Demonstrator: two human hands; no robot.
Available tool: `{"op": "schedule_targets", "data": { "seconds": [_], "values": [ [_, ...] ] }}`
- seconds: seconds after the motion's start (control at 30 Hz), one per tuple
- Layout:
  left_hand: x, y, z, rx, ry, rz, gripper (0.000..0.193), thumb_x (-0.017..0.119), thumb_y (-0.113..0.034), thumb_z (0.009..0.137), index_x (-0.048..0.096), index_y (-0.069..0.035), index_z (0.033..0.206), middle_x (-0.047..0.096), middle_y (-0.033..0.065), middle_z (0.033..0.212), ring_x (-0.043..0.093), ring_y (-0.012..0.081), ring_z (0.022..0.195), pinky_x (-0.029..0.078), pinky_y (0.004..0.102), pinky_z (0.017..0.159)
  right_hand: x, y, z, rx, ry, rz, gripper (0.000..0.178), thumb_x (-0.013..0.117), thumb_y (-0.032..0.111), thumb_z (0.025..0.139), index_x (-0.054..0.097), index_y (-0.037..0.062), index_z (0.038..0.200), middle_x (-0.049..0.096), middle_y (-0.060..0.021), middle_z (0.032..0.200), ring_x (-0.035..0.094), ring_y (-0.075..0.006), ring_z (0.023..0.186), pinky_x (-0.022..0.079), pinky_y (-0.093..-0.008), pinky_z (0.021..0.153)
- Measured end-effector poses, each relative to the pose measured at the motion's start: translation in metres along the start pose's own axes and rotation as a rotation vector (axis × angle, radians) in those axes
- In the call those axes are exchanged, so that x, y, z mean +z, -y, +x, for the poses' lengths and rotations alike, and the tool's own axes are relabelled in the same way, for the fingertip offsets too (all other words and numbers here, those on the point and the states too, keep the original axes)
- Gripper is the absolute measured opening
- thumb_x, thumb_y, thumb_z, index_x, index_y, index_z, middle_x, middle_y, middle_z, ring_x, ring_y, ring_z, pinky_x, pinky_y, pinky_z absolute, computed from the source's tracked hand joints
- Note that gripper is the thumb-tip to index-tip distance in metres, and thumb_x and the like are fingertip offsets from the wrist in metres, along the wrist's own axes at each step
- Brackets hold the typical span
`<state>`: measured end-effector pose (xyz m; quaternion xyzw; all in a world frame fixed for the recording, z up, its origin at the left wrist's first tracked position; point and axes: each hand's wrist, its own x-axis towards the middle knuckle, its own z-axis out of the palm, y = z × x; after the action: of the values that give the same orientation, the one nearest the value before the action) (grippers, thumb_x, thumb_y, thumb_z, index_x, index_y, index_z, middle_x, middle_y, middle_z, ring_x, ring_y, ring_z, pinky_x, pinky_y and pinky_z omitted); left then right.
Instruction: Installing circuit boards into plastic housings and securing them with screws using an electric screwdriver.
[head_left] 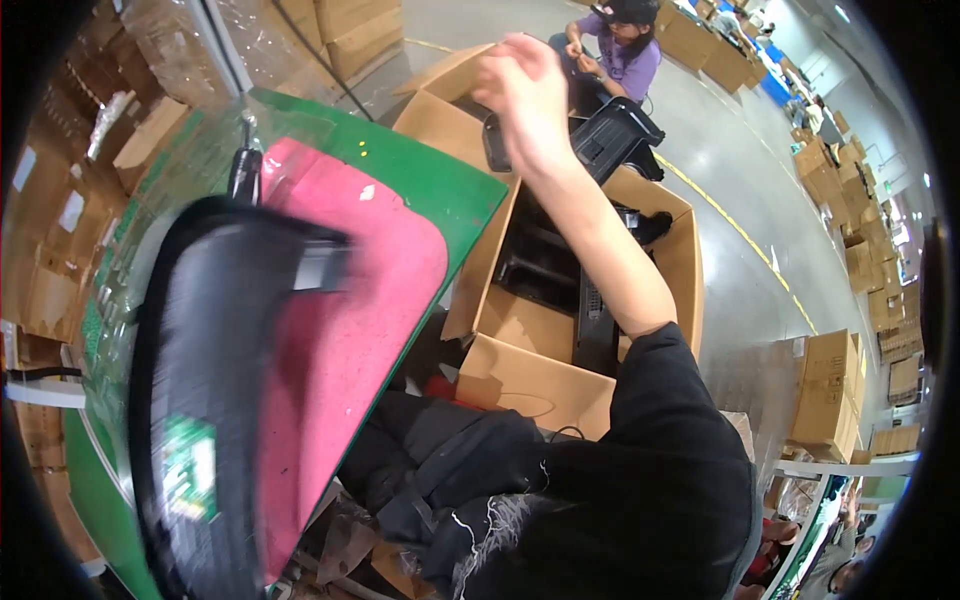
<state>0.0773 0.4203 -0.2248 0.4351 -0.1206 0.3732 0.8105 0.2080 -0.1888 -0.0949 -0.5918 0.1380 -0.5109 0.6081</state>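
My right hand (522,105) is raised above the far side of an open cardboard box (535,370). Its fingers are loosely bent and blurred, and I see nothing held in them. Black plastic parts (540,265) lie in the box, and another black plastic part (615,130) rests across its far edge. A long, curved black plastic panel (215,330), smeared by motion, fills the left over a pink mat (390,250). A green-and-white patch (190,468) shows on the panel. My left hand is out of sight; whether it touches the panel cannot be seen.
The mat covers part of a green tabletop (440,180). A black cylindrical tool (245,175) stands at its far side. Stacked cartons (50,220) line the left. Beyond the box a person in purple (630,65) sits low. More cartons (825,390) stand right.
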Motion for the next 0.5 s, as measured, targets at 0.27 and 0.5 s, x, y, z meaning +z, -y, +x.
{"op": "schedule_targets", "data": {
  "seconds": [0.27, 0.5],
  "values": [
    [0.008, -0.048, 0.061, 0.254, -0.662, -0.043, 0.02, 0.064, -0.036, 0.071, 0.06, -0.017, 0.074, 0.061, 0.0075, 0.071, 0.054, 0.0185, 0.052, 0.032, 0.0249, 0.036, -0.244, -0.184, 0.028, 0.472, -0.484, -1.453, 0.072, 0.072, 0.03, 0.071, 0.035, -0.0049, 0.122, 0.044, -0.0268, 0.127, 0.047, -0.0407, 0.119, 0.04, -0.0463, 0.1],
    [-0.09, -0.079, 0.053, 0.146, -0.659, -0.004, 0.026, 0.067, -0.038, 0.07, 0.058, -0.015, 0.077, 0.062, 0.0092, 0.077, 0.05, 0.0181, 0.048, 0.034, 0.0257, 0.039, -0.314, -0.245, -0.032, 0.956, -0.178, -1.307, 0.089, 0.07, 0.046, 0.073, 0.031, -0.0077, 0.132, 0.047, -0.023, 0.132, 0.045, -0.0342, 0.125, 0.035, -0.0414, 0.104]
  ]
}}
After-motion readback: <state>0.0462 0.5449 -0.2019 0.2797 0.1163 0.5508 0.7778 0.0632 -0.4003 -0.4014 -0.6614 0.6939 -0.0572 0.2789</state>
